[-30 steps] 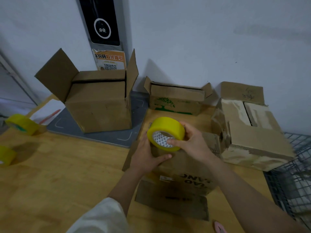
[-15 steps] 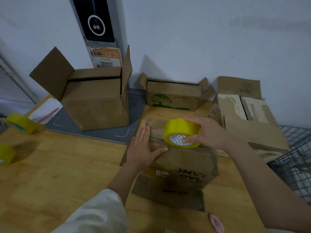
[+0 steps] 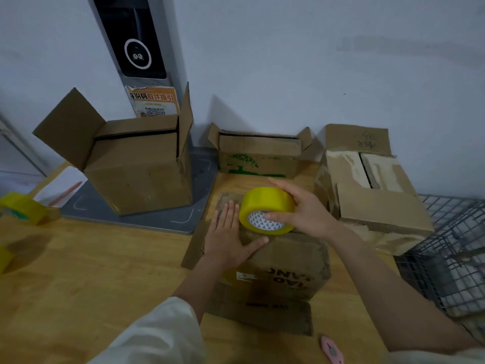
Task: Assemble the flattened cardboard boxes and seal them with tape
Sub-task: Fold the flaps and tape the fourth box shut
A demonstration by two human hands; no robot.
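A brown cardboard box (image 3: 288, 269) with black lettering stands in front of me on the wooden table (image 3: 78, 279), its bottom flaps spread flat on the wood. My left hand (image 3: 228, 240) lies flat on the box's closed top, fingers straight. My right hand (image 3: 301, 214) grips a yellow tape roll (image 3: 265, 206) over the far part of the top, a fingertip on its patterned core. Whether tape is drawn out from the roll I cannot tell.
An open box (image 3: 136, 169) stands on a grey mat (image 3: 131, 219) at the left. A green-printed box (image 3: 259, 158) sits by the wall, a worn box (image 3: 372, 195) at the right, beside a wire basket (image 3: 451, 248). Two yellow rolls (image 3: 23, 207) lie far left. A pink cutter (image 3: 332, 353) lies near me.
My right hand has carried the tape roll away from me to the far part of the box top. My left hand let go of the roll and flattened onto the box.
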